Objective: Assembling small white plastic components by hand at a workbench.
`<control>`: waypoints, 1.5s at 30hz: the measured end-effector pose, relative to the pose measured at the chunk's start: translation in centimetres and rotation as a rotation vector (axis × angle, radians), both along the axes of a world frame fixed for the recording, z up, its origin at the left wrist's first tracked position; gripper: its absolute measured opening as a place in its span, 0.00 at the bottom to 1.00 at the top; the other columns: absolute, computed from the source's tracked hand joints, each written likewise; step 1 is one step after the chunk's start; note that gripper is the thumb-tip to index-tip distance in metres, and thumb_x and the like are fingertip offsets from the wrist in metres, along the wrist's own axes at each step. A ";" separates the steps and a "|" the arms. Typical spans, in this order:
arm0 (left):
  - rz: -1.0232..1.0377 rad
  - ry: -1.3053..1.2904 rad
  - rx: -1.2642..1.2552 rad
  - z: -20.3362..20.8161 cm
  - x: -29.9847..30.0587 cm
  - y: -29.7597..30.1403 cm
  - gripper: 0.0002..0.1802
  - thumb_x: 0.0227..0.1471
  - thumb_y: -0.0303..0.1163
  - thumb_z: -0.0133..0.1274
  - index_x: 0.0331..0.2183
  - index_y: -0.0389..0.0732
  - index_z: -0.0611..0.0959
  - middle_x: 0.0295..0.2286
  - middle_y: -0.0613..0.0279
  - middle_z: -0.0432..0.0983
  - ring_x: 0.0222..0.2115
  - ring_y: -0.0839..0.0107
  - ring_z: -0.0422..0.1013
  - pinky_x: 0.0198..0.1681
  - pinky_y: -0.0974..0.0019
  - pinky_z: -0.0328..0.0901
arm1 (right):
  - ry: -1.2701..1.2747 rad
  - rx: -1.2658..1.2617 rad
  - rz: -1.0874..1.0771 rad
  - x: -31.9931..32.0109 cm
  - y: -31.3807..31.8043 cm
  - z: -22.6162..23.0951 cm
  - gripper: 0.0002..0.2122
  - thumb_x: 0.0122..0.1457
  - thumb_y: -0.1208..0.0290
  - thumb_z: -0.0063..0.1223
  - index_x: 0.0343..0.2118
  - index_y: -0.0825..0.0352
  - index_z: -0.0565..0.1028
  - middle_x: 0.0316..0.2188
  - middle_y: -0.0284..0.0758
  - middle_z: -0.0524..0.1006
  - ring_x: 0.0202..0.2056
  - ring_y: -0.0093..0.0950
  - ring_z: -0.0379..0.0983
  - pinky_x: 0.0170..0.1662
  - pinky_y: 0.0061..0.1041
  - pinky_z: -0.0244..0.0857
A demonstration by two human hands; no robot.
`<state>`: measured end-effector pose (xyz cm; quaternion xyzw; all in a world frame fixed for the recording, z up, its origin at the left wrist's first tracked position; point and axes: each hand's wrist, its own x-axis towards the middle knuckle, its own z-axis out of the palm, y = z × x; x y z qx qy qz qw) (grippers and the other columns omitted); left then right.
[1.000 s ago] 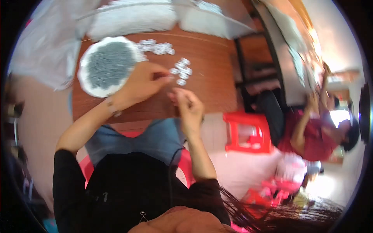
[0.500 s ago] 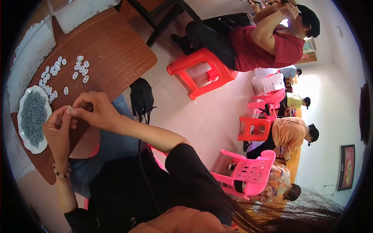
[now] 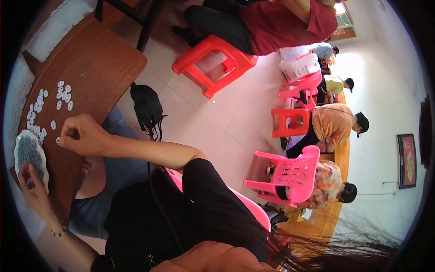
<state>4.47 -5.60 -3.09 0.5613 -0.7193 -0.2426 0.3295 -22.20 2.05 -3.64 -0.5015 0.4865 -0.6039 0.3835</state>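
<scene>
My right hand (image 3: pixel 86 136) is closed above the table edge, thumb and forefinger pinching a small white oval piece (image 3: pixel 58 140). At the far left, my left hand (image 3: pixel 36 192) reaches over a white scalloped plate (image 3: pixel 44 170) heaped with small grey screw-like pieces (image 3: pixel 28 152). Its fingers bend together at the pile; whatever lies between the tips is too small to make out. Just beyond the plate, several white oval pieces (image 3: pixel 38 104), each with two dark holes, lie loose on the brown table (image 3: pixel 99 59). One single oval (image 3: pixel 53 124) sits nearest my right hand.
White padded trays (image 3: pixel 59 29) line the table's left side. A black bag (image 3: pixel 147 109) is on the floor to the right, near a red stool (image 3: pixel 215 65) with a seated person. Pink chairs (image 3: pixel 294 174) and other people at a long yellow table (image 3: pixel 340 158) are farther right.
My hands were together around a small white piece. My left hand has moved away toward me, onto the plate's pile; my right keeps the piece. The whole view has shifted.
</scene>
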 end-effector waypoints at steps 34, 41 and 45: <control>-0.110 -0.150 0.048 -7.6 7.2 -5.7 0.21 0.59 0.42 0.50 0.45 0.34 0.78 0.41 0.56 0.76 0.42 0.69 0.71 0.47 0.69 0.63 | 0.004 0.036 -0.023 -0.8 0.0 -0.5 0.09 0.48 0.71 0.60 0.19 0.71 0.76 0.18 0.39 0.77 0.23 0.28 0.74 0.27 0.26 0.66; 0.026 -0.117 0.056 -3.6 4.6 -3.2 0.22 0.58 0.42 0.51 0.44 0.32 0.78 0.39 0.59 0.77 0.40 0.72 0.71 0.46 0.71 0.63 | 0.001 0.046 -0.026 -0.8 0.3 0.0 0.08 0.48 0.72 0.60 0.19 0.71 0.76 0.18 0.40 0.76 0.23 0.27 0.75 0.28 0.25 0.66; -0.005 0.128 0.136 -2.9 4.1 -2.2 0.22 0.57 0.42 0.52 0.45 0.33 0.78 0.39 0.62 0.75 0.40 0.73 0.69 0.47 0.72 0.61 | -0.044 -0.002 -0.013 -0.5 0.4 -0.1 0.08 0.48 0.73 0.60 0.19 0.71 0.75 0.18 0.39 0.77 0.23 0.25 0.74 0.28 0.23 0.66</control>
